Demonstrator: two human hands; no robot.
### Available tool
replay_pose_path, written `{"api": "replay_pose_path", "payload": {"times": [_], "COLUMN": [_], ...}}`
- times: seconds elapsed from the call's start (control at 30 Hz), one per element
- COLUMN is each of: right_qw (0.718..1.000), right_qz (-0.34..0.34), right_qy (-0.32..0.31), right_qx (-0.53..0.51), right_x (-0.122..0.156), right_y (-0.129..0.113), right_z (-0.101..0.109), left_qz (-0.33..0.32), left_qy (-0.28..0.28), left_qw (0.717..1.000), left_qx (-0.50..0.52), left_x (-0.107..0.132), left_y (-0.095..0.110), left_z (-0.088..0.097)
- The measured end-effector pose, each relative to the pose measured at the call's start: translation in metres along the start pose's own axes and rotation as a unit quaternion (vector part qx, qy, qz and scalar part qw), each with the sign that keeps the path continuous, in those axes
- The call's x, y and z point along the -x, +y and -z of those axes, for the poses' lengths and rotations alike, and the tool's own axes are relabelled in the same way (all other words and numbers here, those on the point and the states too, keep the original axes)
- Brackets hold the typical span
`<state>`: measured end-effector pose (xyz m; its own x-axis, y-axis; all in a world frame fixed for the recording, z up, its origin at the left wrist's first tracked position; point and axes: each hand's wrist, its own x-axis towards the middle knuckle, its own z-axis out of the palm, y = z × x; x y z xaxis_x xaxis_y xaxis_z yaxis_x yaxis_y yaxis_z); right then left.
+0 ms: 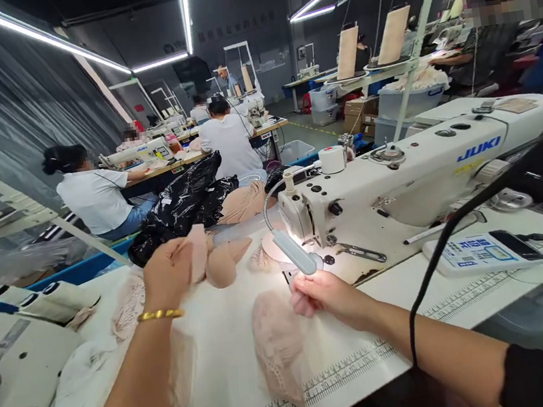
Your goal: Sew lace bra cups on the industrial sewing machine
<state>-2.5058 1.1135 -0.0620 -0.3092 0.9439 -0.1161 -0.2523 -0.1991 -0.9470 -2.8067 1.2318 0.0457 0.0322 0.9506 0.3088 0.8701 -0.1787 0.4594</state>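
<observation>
My left hand [167, 272], with a gold bracelet at the wrist, is raised over the table and closed on a beige padded bra cup [199, 251]. A second beige cup [222, 264] lies just right of it. My right hand [322, 294] rests near the needle of the white JUKI sewing machine [423, 169], fingers curled on the upper edge of a pink lace piece [278, 351] that lies on the white table [238, 397]. The small lamp [294, 253] shines just above this hand.
A black plastic bag [185, 205] and beige fabric sit behind the work area. More lace [127, 308] lies at left beside thread cones [52, 298]. A control panel [480, 251] sits at right, a black cable [440, 254] hangs in front. Other people sew at tables behind.
</observation>
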Motion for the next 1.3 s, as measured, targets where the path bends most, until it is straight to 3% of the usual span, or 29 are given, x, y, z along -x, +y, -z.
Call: {"api": "replay_pose_path", "payload": {"times": [0.07, 0.17, 0.27, 0.37, 0.43, 0.5, 0.6, 0.63, 0.73, 0.8, 0.9, 0.97, 1.03, 1.07, 1.2, 1.3], "right_qw": [1.000, 1.000, 0.999, 0.995, 0.986, 0.970, 0.934, 0.920, 0.864, 0.804, 0.692, 0.644, 0.635, 0.640, 0.667, 0.676], "right_qz": [0.000, 0.011, 0.030, 0.071, 0.104, 0.133, 0.175, 0.191, 0.271, 0.348, 0.454, 0.489, 0.491, 0.480, 0.410, 0.401], "right_qy": [-0.009, -0.008, -0.001, 0.003, 0.004, -0.008, -0.040, -0.044, -0.020, 0.019, 0.090, 0.112, 0.093, 0.068, -0.079, -0.129], "right_qx": [-0.015, -0.009, 0.013, 0.069, 0.131, 0.205, 0.310, 0.339, 0.425, 0.482, 0.554, 0.577, 0.589, 0.597, 0.617, 0.605], "right_x": [0.000, 0.002, 0.007, 0.017, 0.027, 0.039, 0.056, 0.061, 0.068, 0.070, 0.069, 0.064, 0.054, 0.048, 0.022, 0.006], "right_y": [-0.001, -0.002, -0.002, -0.007, -0.016, -0.029, -0.055, -0.064, -0.087, -0.096, -0.093, -0.079, -0.056, -0.044, -0.005, -0.002], "right_z": [0.000, -0.002, -0.007, -0.015, -0.020, -0.024, -0.025, -0.025, -0.024, -0.026, -0.032, -0.031, -0.023, -0.015, 0.027, 0.055], "left_qz": [0.000, -0.055, -0.116, -0.153, -0.193, -0.228, -0.248, -0.251, -0.268, -0.271, -0.300, -0.357, -0.424, -0.449, -0.484, -0.496], "left_qy": [-0.126, -0.313, -0.347, -0.345, -0.354, -0.397, -0.490, -0.495, -0.445, -0.372, -0.185, -0.062, -0.006, -0.012, -0.136, -0.184], "left_qw": [0.991, 0.946, 0.930, 0.925, 0.915, 0.887, 0.819, 0.812, 0.834, 0.866, 0.919, 0.925, 0.905, 0.893, 0.858, 0.839], "left_qx": [0.042, 0.069, 0.019, -0.034, -0.008, 0.064, 0.168, 0.182, 0.188, 0.193, 0.177, 0.117, 0.023, -0.021, -0.102, -0.127], "left_x": [0.029, 0.070, 0.087, 0.086, 0.081, 0.077, 0.072, 0.071, 0.070, 0.072, 0.080, 0.089, 0.100, 0.106, 0.119, 0.113], "left_y": [0.022, 0.055, 0.080, 0.093, 0.099, 0.103, 0.107, 0.108, 0.105, 0.101, 0.088, 0.078, 0.068, 0.063, 0.057, 0.064], "left_z": [0.006, 0.006, -0.002, -0.008, -0.010, -0.011, -0.013, -0.013, -0.010, -0.005, 0.002, 0.003, -0.001, -0.005, -0.029, -0.054]}}
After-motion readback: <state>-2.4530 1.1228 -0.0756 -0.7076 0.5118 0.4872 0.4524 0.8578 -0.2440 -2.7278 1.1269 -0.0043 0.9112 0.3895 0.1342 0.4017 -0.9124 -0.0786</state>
